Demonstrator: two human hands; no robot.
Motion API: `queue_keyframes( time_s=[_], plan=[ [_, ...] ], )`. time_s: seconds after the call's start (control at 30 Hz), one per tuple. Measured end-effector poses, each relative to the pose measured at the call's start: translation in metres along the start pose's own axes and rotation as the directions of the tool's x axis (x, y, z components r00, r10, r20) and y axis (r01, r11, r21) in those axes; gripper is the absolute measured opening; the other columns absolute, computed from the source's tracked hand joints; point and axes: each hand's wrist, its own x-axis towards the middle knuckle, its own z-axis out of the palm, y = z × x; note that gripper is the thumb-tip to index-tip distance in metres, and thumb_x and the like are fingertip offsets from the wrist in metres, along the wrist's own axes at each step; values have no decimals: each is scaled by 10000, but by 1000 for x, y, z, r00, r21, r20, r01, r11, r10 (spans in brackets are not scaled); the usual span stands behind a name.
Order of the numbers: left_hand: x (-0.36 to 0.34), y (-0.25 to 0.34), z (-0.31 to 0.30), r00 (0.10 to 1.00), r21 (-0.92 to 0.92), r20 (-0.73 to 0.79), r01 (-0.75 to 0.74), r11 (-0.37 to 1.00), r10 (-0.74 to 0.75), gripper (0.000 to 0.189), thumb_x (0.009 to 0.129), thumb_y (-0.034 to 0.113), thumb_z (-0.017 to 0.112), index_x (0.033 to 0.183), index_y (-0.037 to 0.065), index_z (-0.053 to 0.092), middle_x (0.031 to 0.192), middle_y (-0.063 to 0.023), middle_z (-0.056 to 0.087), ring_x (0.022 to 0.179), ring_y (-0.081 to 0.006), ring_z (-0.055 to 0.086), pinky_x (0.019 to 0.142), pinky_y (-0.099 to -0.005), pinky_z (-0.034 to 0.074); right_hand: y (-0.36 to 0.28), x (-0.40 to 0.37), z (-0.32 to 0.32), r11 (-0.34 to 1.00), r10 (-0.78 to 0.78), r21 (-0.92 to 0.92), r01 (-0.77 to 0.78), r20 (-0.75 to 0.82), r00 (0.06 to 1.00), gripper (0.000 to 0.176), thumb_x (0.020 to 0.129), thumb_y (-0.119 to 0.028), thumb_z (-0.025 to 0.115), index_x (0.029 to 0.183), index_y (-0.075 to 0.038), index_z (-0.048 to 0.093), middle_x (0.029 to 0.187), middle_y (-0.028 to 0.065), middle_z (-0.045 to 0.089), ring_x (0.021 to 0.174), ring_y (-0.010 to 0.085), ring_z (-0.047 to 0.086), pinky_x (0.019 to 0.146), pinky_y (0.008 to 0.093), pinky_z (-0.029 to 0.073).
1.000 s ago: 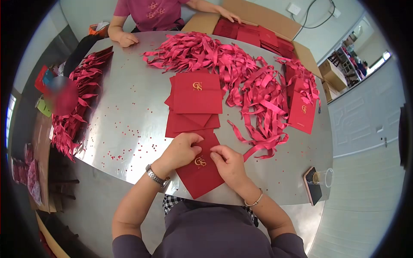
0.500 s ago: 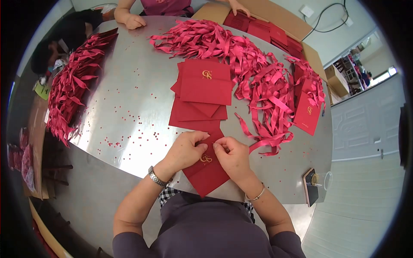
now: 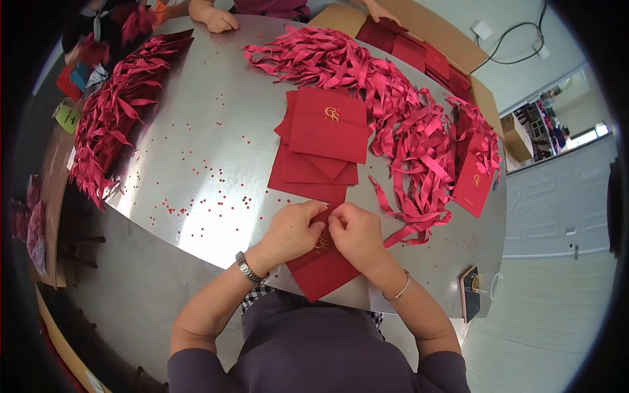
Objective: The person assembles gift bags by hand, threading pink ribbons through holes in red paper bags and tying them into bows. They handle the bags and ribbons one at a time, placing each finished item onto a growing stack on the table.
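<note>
Our hands meet at lower centre of frame. Left hand (image 3: 291,230) and right hand (image 3: 357,234), fingers curled tight, both pinch upper edge of red envelope (image 3: 325,274) at near rim of table (image 3: 196,131). Red envelope lies directly under our fingertips, long axis running down toward our body, slightly tilted; both hands equally near. Envelope stack (image 3: 324,137) just above; ribbon heap (image 3: 419,147) upper right.

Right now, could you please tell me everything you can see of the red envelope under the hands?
The red envelope looks like matte paper and lies flat at the near edge of the metal table, turned so one corner points toward the person. A gold logo peeks out between the left hand and the right hand, which cover its upper part and pinch it there.
</note>
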Motion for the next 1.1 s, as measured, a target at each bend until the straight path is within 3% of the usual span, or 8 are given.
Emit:
queue_keyframes(
  time_s=[0.17,0.33,0.53,0.63,0.77,0.83,0.97,1.1],
  plan=[
    [-3,4,2,1000,25,13,-3,1000,3,231,813,94,586,1030,39,643,903,-189,671,845,-396,635,732,-477,504,-3,1,-4,896,-149,-392,207,173,973,123,815,-90,658,888,-21,586,752,174,652,694,350,647,599,424,503],
    [-11,12,-8,995,4,59,-76,997,76,197,831,113,585,1004,37,645,901,-198,666,833,-396,634,722,-456,511,-8,6,-22,998,10,-69,10,280,960,221,818,-81,665,990,-19,541,754,168,658,715,352,657,618,410,509],
    [-10,4,-24,903,-365,413,285,886,-120,223,888,93,573,1068,10,674,920,-149,709,889,-243,670,820,-320,508,-8,-25,-30,986,-164,28,162,257,952,285,799,-90,723,992,-21,525,728,139,659,661,295,671,602,361,513],
    [-6,11,-28,881,-246,470,193,950,-58,196,869,93,595,1018,-8,674,901,-174,698,853,-290,670,792,-344,518,-10,-36,-26,984,-180,37,176,207,962,319,780,-108,751,994,-27,530,739,122,664,648,273,668,594,348,512],
    [-11,13,-19,909,-62,412,-41,997,63,145,839,70,600,932,-27,657,857,-204,677,816,-355,656,755,-392,525,-12,-42,-25,985,-152,-36,167,255,955,392,752,-156,777,1046,-40,547,757,111,667,658,269,666,592,354,511],
    [-20,11,-9,975,84,199,-119,989,100,96,855,79,602,894,-1,638,789,-212,650,752,-369,644,683,-394,519,-6,-46,-22,989,-124,-48,141,255,959,420,763,-202,764,1092,-57,546,765,109,669,675,282,667,590,371,511],
    [-31,-5,-15,987,221,-158,47,974,-12,81,876,55,562,881,-9,611,720,-179,635,675,-324,659,606,-384,520,5,-51,-18,987,-92,-109,120,231,969,519,778,-281,747,1203,-79,528,761,106,667,686,305,666,583,400,505],
    [-41,-9,-20,945,-30,-234,225,974,-226,91,878,49,568,945,5,611,747,-208,644,742,-388,645,662,-440,513,2,-48,-20,986,-87,-114,120,263,961,510,790,-272,734,1215,-80,524,753,110,665,675,310,664,582,401,505]
  ],
)
